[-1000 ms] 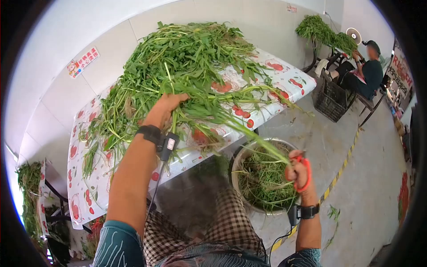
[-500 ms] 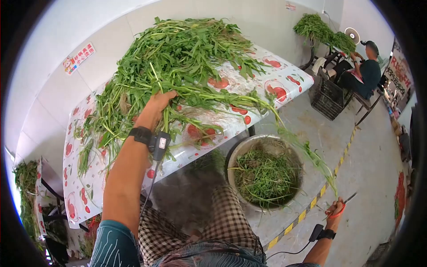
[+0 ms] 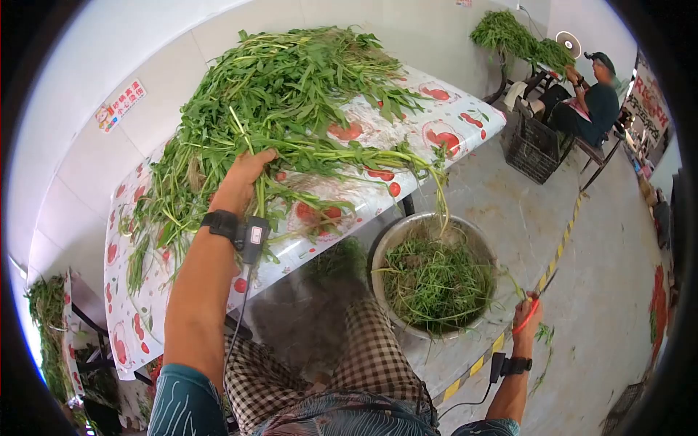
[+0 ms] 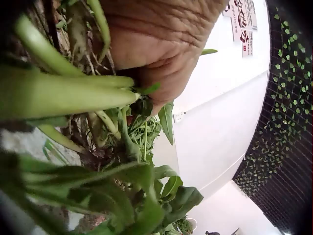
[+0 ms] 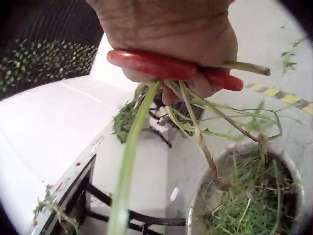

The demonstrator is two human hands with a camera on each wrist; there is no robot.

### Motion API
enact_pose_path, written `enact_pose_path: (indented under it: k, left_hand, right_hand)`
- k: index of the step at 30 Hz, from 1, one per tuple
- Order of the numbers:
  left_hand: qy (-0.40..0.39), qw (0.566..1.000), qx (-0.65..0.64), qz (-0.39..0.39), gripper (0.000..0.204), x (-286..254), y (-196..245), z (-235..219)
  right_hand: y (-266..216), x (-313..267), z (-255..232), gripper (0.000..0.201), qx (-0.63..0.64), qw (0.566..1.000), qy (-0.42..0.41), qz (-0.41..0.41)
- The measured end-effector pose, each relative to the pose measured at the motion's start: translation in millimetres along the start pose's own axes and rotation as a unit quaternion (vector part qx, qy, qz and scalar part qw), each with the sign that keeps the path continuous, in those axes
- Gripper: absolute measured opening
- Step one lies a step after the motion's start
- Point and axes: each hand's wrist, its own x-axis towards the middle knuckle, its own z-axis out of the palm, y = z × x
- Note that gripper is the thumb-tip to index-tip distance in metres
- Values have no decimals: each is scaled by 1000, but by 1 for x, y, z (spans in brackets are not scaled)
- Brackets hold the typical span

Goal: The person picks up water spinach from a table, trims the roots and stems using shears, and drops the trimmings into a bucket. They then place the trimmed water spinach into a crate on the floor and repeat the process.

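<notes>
My left hand [image 3: 246, 174] grips leafy green stems at the front of a large heap of greens [image 3: 283, 87] on the table. In the left wrist view its fingers curl in, with thick pale stems [image 4: 63, 95] and roots close beside them; the fingertips are hidden. Out to the right of the metal bowl, my right hand [image 3: 525, 316] holds scissors [image 5: 151, 64] by their red handles, the blade pointing away. Several thin stems [image 5: 198, 134] with root ends also stick out from that hand. A few stalks [image 3: 441, 192] droop over the table edge towards the bowl.
The metal bowl [image 3: 384, 245] on the floor holds trimmings. A cherry-patterned cloth covers the table [image 3: 454, 116]. Back right, a seated person [image 3: 600, 109] works by another heap, near a black crate [image 3: 534, 156]. Yellow-black tape [image 3: 563, 247] crosses the floor.
My right hand swung out to the lower right, then came back up and left. The long greens stretching from the table to it no longer show there. My left hand stayed at the heap.
</notes>
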Motion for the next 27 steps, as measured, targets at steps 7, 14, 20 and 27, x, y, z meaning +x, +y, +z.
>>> enact_pose_path:
  k: [7, 14, 20, 27]
  left_hand:
    - [-8, 999, 25, -39, 21, -7, 4, 3]
    - [-42, 999, 2, -27, 21, 10, -3, -8]
    - [-45, 998, -16, -38, 20, 12, -5, -11]
    - [-46, 998, -29, -24, 17, 9, -3, -8]
  right_hand:
    - [-56, 6, 63, 27, 10, 993, -27, -112]
    - [-29, 3, 87, 24, -138, 981, -94, -99]
    - [-15, 13, 77, 22, 76, 993, -89, -10]
    - [-100, -11, 81, 24, 105, 993, -62, -8]
